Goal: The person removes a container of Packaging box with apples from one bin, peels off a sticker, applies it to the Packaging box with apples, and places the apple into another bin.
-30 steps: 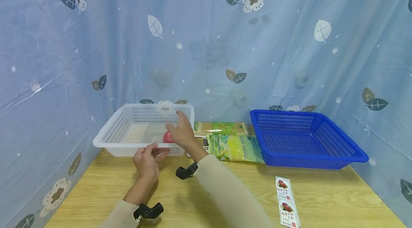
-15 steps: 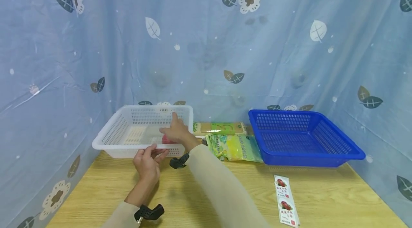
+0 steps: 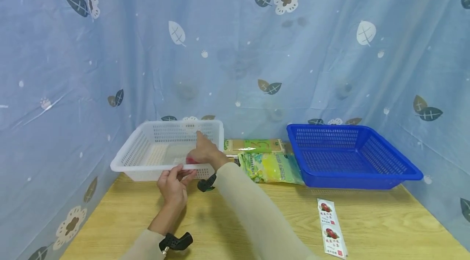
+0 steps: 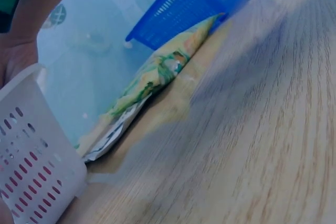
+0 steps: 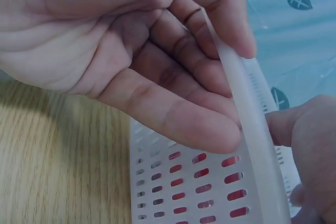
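Observation:
In the head view my left hand (image 3: pixel 172 188) grips the front rim of a white plastic basket (image 3: pixel 143 168), its thumb on the rim and its fingers curled beneath. Close up in the right wrist view, the left hand (image 5: pixel 157 77) shows that hold along the rim. My right hand (image 3: pixel 205 152) reaches over the rim into the basket, index finger straight and pointing away. Under its palm lies a red round thing (image 3: pixel 190 161) like an apple, partly covered. Red also shows through the slots of the basket wall (image 4: pixel 29 145) in the left wrist view.
A blue basket (image 3: pixel 363 182) stands at the right. Between the baskets lie a green-and-yellow bag (image 3: pixel 271 168) and a brown-and-green pack (image 3: pixel 253 145). A strip of labels (image 3: pixel 331 227) with red fruit pictures lies front right on the wooden table (image 3: pixel 257 198). A blue curtain (image 3: pixel 235 47) hangs behind.
My right hand has sunk slightly into the basket; its thumb, spread out before, has come down beside the red round thing. The left hand keeps its hold on the rim.

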### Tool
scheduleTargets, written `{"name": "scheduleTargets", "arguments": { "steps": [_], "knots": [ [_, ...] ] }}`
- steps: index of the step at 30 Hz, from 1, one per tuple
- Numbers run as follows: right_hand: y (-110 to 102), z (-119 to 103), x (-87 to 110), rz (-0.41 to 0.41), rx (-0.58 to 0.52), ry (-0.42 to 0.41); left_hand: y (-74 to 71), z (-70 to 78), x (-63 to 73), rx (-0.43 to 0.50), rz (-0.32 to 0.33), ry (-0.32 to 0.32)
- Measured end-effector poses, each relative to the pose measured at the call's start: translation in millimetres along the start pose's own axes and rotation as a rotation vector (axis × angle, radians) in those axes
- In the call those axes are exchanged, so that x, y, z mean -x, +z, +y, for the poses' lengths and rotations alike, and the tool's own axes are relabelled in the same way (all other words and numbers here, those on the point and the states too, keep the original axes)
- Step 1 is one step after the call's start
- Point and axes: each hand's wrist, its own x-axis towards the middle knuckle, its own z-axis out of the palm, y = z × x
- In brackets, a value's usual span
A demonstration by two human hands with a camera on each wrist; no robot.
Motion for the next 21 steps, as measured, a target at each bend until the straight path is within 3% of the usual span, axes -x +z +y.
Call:
{"name": "scheduleTargets", "arguments": {
  "steps": [9,15,21],
  "knots": [
    [9.8,2.4,-9.5,0.023,0.040,0.109,-0.3,-0.4,1.7,-0.006,0.014,-0.023],
    [14.8,4.1,-14.0,0.096,-0.121,0.159,-0.8,0.6,2.8,-0.018,0.034,-0.006],
    [13.9,9.3,-16.9,0.226,-0.241,0.202,1.5,-1.7,5.7,-0.038,0.008,-0.050]
  ]
}}
